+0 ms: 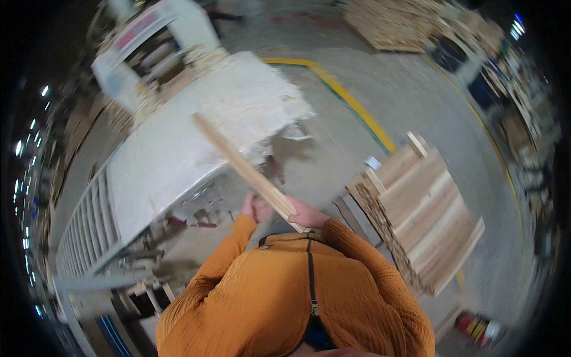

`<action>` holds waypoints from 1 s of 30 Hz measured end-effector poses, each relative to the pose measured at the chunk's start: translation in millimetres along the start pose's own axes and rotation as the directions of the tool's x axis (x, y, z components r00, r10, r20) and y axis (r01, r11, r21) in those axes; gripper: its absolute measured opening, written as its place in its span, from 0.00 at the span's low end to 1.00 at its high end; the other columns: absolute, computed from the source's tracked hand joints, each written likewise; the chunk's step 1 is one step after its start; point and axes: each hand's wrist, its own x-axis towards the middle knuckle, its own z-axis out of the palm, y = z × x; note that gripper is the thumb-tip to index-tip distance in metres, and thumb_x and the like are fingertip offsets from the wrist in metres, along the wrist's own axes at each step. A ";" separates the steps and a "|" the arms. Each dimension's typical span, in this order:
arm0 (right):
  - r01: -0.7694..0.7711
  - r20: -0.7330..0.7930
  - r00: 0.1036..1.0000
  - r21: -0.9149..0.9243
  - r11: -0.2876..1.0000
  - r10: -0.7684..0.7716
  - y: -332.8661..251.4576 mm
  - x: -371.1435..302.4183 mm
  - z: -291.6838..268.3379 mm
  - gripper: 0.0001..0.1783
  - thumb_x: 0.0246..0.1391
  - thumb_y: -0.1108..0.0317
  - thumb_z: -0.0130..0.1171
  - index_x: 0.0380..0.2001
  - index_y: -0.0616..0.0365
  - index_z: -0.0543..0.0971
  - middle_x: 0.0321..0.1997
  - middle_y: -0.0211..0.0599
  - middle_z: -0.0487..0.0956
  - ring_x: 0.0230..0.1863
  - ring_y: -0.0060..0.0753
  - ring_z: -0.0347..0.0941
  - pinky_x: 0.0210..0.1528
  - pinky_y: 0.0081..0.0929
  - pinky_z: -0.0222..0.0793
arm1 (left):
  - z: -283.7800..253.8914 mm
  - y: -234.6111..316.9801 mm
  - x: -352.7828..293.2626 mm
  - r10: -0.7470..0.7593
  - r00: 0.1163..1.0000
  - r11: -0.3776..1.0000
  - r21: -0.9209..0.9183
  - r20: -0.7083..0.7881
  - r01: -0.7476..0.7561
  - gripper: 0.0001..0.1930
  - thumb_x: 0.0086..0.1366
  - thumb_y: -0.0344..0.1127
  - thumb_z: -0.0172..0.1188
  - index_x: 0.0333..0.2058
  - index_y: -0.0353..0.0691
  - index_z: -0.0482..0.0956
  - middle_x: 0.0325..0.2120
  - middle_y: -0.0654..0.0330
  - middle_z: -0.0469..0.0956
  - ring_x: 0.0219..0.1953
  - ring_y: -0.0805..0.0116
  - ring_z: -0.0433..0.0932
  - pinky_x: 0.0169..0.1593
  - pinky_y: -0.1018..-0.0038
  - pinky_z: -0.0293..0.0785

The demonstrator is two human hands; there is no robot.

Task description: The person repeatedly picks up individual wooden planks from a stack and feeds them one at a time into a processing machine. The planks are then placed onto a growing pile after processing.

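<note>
A long, narrow wooden strip (pixel 241 163) slants from my waist up and to the left, its far end over the white table (pixel 169 149) of a machine. Near its lower end, my right hand (pixel 307 214) is closed around it. My left hand (pixel 256 209) is just left of the strip, fingers loosely spread and holding nothing. Blur hides whether its fingertips touch the wood.
To my right, wooden boards (pixel 431 208) lie on a low stand, the near one bark-edged. A roller conveyor (pixel 89 229) runs at the left, below the machine frame (pixel 157 53). More stacked wood (pixel 389 27) lies at the back, beyond a yellow floor line (pixel 351 104).
</note>
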 end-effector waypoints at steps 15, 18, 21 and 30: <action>-0.295 -0.529 0.826 -0.109 0.949 0.196 4.4 -144.0 -71.5 0.28 0.54 0.60 0.50 0.57 0.54 0.58 0.46 0.51 0.70 0.45 0.49 0.69 0.48 0.37 0.64 | 225.9 19.8 67.0 0.416 0.900 0.907 0.007 0.131 -0.421 0.26 0.55 0.32 0.57 0.50 0.38 0.55 0.40 0.54 0.66 0.39 0.65 0.69 0.41 0.70 0.69; -0.391 -0.729 0.513 0.271 0.880 0.453 27.4 -183.8 -82.4 0.27 0.54 0.59 0.49 0.56 0.55 0.60 0.49 0.49 0.69 0.45 0.45 0.70 0.48 0.33 0.65 | 304.7 5.3 101.9 0.489 0.820 0.822 0.158 0.299 -0.548 0.27 0.52 0.34 0.60 0.49 0.35 0.58 0.40 0.53 0.68 0.40 0.63 0.69 0.43 0.69 0.68; -0.562 -0.711 0.190 0.486 0.669 0.677 55.3 -225.4 -101.2 0.26 0.54 0.58 0.50 0.54 0.57 0.63 0.47 0.51 0.71 0.44 0.43 0.71 0.45 0.31 0.66 | 377.0 -16.2 160.1 0.424 0.796 0.770 0.291 0.431 -0.567 0.31 0.51 0.36 0.61 0.51 0.35 0.58 0.42 0.53 0.68 0.41 0.63 0.69 0.44 0.69 0.68; -0.469 -0.433 -0.161 0.824 0.317 0.887 137.3 -264.8 -110.6 0.21 0.56 0.61 0.48 0.50 0.58 0.66 0.34 0.45 0.75 0.34 0.32 0.73 0.38 0.27 0.68 | 543.7 -126.0 334.5 0.138 0.799 0.389 0.710 0.586 -0.587 0.44 0.45 0.40 0.63 0.59 0.35 0.50 0.52 0.45 0.64 0.55 0.55 0.63 0.56 0.69 0.59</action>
